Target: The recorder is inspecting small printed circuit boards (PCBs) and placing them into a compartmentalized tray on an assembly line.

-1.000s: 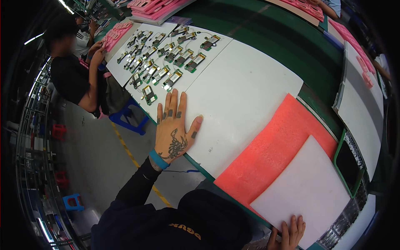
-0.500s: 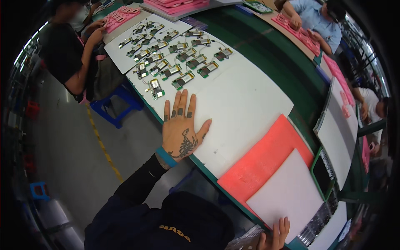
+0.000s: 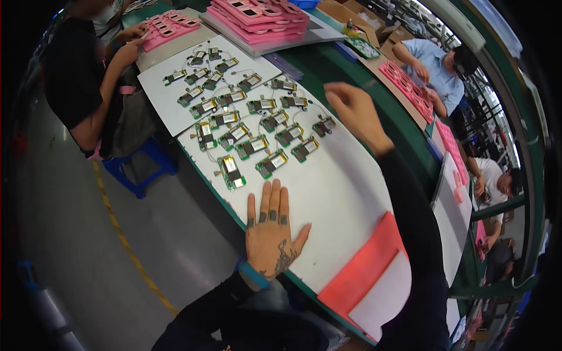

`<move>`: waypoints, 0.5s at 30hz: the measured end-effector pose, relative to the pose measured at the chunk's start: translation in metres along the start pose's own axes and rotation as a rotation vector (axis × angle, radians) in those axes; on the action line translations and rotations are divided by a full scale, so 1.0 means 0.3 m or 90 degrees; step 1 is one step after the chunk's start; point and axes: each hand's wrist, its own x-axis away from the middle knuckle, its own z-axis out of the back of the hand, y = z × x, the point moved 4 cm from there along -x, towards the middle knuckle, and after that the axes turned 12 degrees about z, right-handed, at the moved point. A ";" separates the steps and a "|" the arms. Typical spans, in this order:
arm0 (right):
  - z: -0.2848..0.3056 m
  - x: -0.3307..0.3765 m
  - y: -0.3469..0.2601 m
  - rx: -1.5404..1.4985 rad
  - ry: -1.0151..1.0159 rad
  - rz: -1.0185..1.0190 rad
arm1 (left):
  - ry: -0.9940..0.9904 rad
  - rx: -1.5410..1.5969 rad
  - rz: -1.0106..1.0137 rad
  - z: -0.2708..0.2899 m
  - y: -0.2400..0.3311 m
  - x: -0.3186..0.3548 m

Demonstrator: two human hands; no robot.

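Note:
My left hand (image 3: 273,234) lies flat on the white board (image 3: 328,187), fingers stretched forward and thumb spread. Just beyond its fingertips is a small green circuit board with a silver battery pouch (image 3: 231,172). Several similar boards with thin wires lie in rows farther back. My right hand (image 3: 357,114) hovers over the board's far right side, fingers loosely bent and nothing visible in them. Its underside is hidden. The nearest circuit board (image 3: 323,126) lies to its lower left.
A red foam sheet (image 3: 357,275) and a white sheet (image 3: 383,286) lie at the near right, partly under my right arm. Pink trays (image 3: 257,20) are stacked at the back. A person (image 3: 76,76) sits at the left by a blue stool (image 3: 140,169); other people work across the green line.
My right hand has moved from the near right corner by the white sheet to above the board's far right side. My left hand stays flat while the view has shifted.

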 end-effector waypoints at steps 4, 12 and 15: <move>-0.178 -0.301 0.411 0.111 0.094 0.031 | -0.046 0.019 0.009 0.005 0.019 -0.014; -0.414 -0.466 0.352 0.111 -0.128 -0.118 | -0.096 0.003 0.064 -0.001 -0.030 -0.009; -0.407 -0.473 0.354 0.126 -0.138 -0.118 | -0.096 0.011 0.058 -0.008 -0.025 -0.011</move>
